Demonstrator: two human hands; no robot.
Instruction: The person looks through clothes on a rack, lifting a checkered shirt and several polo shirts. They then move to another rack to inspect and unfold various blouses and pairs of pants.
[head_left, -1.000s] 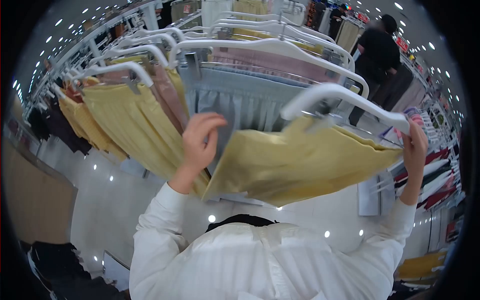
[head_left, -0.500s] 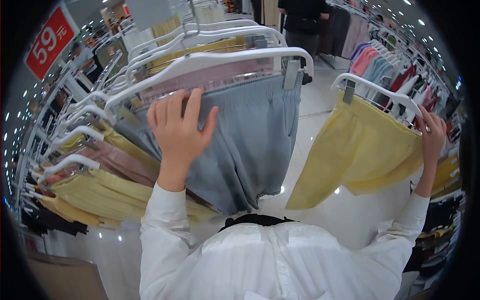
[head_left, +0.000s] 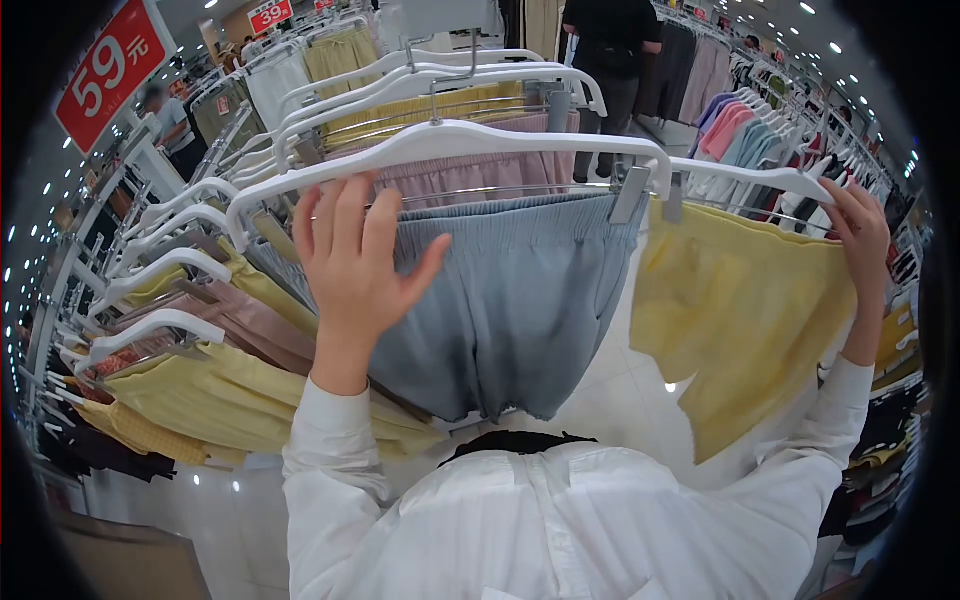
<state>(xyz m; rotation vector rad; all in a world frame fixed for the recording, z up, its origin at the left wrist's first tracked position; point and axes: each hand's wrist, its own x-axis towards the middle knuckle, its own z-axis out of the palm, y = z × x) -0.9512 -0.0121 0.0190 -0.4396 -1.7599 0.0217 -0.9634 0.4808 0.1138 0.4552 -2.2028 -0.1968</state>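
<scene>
My left hand (head_left: 355,265) has its fingers spread, the fingertips right at a white hanger (head_left: 470,135) and the thumb over the waistband below. Blue-grey elastic-waist pants (head_left: 520,290) hang from that hanger by metal clips. Off to the right, my right hand (head_left: 855,215) grips the end of another white hanger (head_left: 745,172). Yellow pants (head_left: 750,290) are clipped to it and hang down beside the blue-grey pair. The left end of the held hanger is hidden behind the front one.
Behind the front hanger hang pink pants (head_left: 460,177). More yellow pants (head_left: 195,390) hang at the left. A red price sign (head_left: 110,72) stands at upper left. A person in black (head_left: 610,50) stands in the back, near racks of clothes (head_left: 745,125) at the right.
The yellow pants have moved from apart at the right to close against the blue-grey pair, their hanger now overlapped by the front one. My left hand stays near the front hanger.
</scene>
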